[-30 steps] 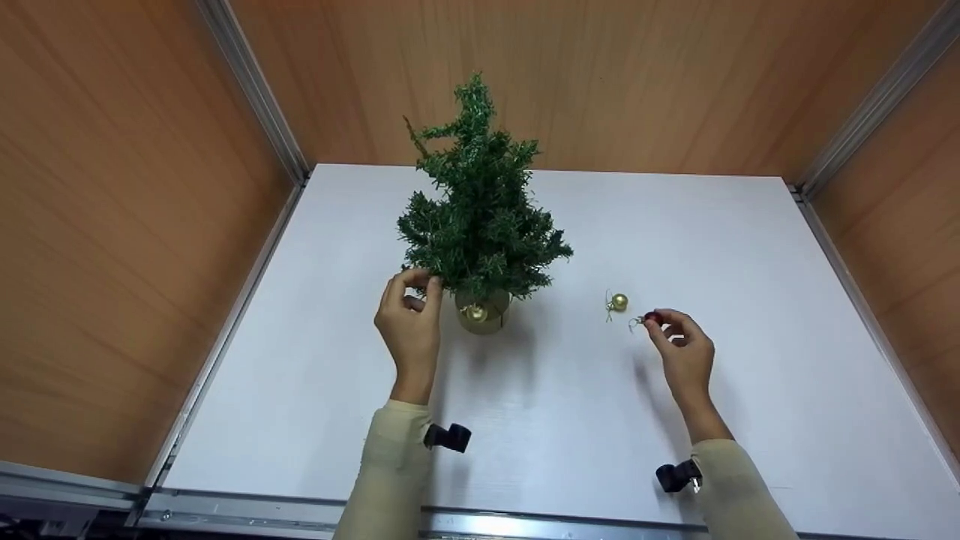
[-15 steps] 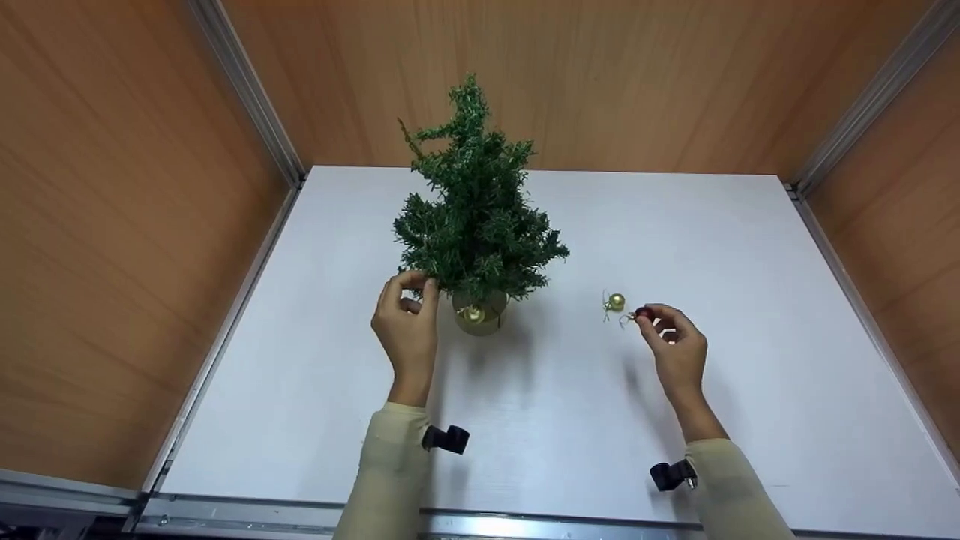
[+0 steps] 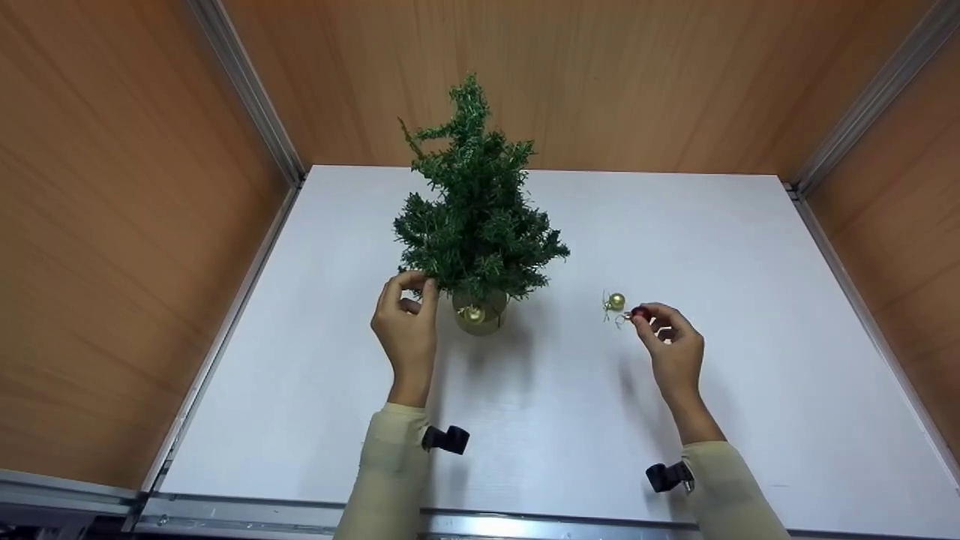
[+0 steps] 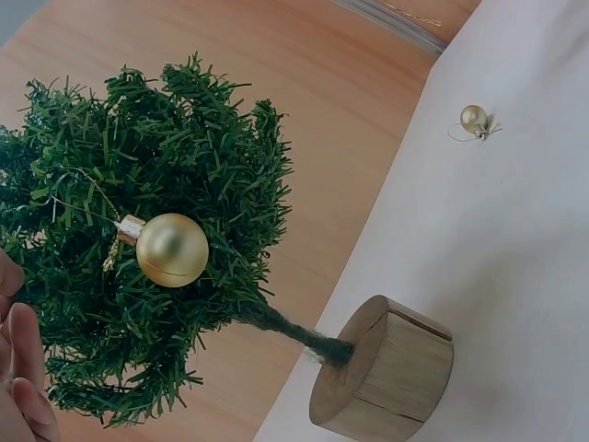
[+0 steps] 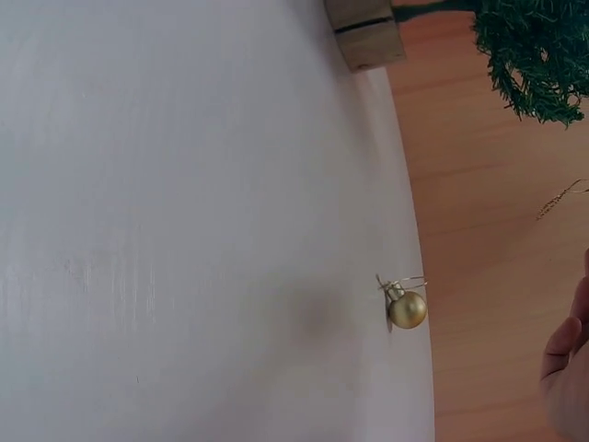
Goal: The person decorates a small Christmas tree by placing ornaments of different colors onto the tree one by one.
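A small green artificial Christmas tree (image 3: 480, 217) stands on a round wooden base (image 4: 386, 378). My left hand (image 3: 409, 322) is at its lower left, thumb and forefinger curled together at a branch tip. From a low front branch hangs a gold ball ornament (image 4: 173, 250), seen against the base in the head view. My right hand (image 3: 675, 352) pinches a red ball ornament (image 3: 640, 313) above the table, its string loop pointing left. Just left of and beyond it, a second gold ball ornament (image 3: 616, 302) lies on the table, its string beside it.
The white table (image 3: 570, 420) is enclosed by wood-grain panels (image 3: 600, 82) at the back and both sides. Metal rails (image 3: 247, 82) run along the corners and the front edge.
My right hand has moved slightly left with the red ball ornament, nearer the gold one on the table. My left hand has stayed at the branch.
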Demonstrator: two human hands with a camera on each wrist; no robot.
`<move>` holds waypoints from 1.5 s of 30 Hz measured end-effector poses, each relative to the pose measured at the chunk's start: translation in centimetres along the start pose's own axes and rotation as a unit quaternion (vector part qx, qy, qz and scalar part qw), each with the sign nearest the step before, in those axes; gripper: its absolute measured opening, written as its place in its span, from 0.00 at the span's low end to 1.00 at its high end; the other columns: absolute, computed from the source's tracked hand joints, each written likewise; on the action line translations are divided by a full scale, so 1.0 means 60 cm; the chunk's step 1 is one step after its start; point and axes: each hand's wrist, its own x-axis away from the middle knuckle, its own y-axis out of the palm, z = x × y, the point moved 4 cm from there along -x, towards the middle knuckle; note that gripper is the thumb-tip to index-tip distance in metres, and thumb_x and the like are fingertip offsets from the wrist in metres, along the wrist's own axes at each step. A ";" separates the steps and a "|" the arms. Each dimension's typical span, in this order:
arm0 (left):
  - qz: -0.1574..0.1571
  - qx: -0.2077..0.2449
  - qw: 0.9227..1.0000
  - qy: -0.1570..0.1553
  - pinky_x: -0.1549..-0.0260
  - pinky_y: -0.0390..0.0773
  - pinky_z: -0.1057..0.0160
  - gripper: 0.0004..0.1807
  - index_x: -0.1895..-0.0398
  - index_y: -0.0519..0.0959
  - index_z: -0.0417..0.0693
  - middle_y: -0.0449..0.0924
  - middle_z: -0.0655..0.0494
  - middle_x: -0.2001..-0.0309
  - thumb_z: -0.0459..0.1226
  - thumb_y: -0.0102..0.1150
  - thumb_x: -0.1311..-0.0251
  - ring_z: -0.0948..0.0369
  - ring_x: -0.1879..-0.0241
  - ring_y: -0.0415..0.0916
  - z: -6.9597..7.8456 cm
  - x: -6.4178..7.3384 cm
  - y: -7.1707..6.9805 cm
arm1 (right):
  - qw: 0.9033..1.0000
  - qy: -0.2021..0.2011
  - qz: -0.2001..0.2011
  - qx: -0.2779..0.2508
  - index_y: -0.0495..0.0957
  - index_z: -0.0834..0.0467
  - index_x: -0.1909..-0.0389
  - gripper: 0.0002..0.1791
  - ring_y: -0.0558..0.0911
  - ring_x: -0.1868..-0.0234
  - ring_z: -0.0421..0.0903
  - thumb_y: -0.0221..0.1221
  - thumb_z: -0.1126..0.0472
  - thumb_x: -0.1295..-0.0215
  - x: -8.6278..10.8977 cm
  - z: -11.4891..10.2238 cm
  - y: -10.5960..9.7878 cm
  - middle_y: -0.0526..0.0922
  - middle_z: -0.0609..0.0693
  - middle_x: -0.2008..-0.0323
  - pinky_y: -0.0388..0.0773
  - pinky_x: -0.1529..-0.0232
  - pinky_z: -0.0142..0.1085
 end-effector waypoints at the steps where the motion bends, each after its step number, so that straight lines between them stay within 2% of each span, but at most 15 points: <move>1: -0.001 0.000 1.000 -0.001 0.82 0.69 0.66 0.06 0.65 0.78 0.51 0.75 0.64 0.69 0.41 0.59 0.44 0.64 0.83 0.68 0.000 0.000 0.000 | 1.000 -0.004 0.000 -0.003 0.79 0.62 0.61 0.13 0.73 0.69 0.44 0.63 0.61 0.46 0.002 -0.009 0.000 0.80 0.52 0.67 0.65 0.69 0.30; 4: -0.003 0.000 1.000 -0.003 0.82 0.69 0.66 0.07 0.65 0.78 0.51 0.75 0.64 0.68 0.42 0.59 0.44 0.64 0.83 0.67 0.000 0.000 0.001 | 1.000 -0.014 -0.001 -0.009 0.78 0.65 0.61 0.13 0.72 0.69 0.44 0.63 0.62 0.45 0.007 -0.033 -0.001 0.79 0.53 0.67 0.65 0.69 0.30; 11: -0.006 -0.011 1.000 -0.004 0.81 0.69 0.67 0.08 0.64 0.78 0.53 0.75 0.66 0.68 0.44 0.59 0.44 0.64 0.83 0.67 -0.001 0.002 0.000 | 0.999 -0.033 -0.009 -0.015 0.78 0.65 0.60 0.13 0.72 0.69 0.44 0.62 0.62 0.45 0.017 -0.054 0.002 0.79 0.54 0.67 0.65 0.68 0.32; 31: -0.007 0.005 1.000 0.000 0.82 0.69 0.67 0.07 0.65 0.78 0.53 0.75 0.65 0.69 0.43 0.59 0.44 0.64 0.83 0.67 0.003 0.002 -0.003 | 0.998 -0.056 -0.018 -0.034 0.78 0.65 0.61 0.12 0.73 0.67 0.43 0.62 0.64 0.45 0.025 -0.080 0.014 0.80 0.54 0.67 0.68 0.68 0.31; 38: -0.014 -0.003 1.000 0.002 0.83 0.68 0.67 0.08 0.64 0.78 0.53 0.75 0.64 0.69 0.43 0.59 0.44 0.64 0.83 0.67 0.004 0.002 -0.003 | 0.997 -0.062 -0.027 -0.023 0.78 0.66 0.61 0.12 0.73 0.68 0.44 0.62 0.64 0.44 0.029 -0.083 0.022 0.80 0.54 0.67 0.67 0.68 0.36; 45: -0.019 -0.001 1.000 -0.001 0.84 0.67 0.67 0.07 0.64 0.79 0.53 0.76 0.64 0.72 0.44 0.59 0.44 0.64 0.85 0.66 0.002 0.000 -0.006 | 0.998 -0.059 -0.028 -0.016 0.77 0.65 0.61 0.12 0.73 0.67 0.44 0.61 0.62 0.44 0.031 -0.087 0.026 0.80 0.52 0.67 0.68 0.68 0.35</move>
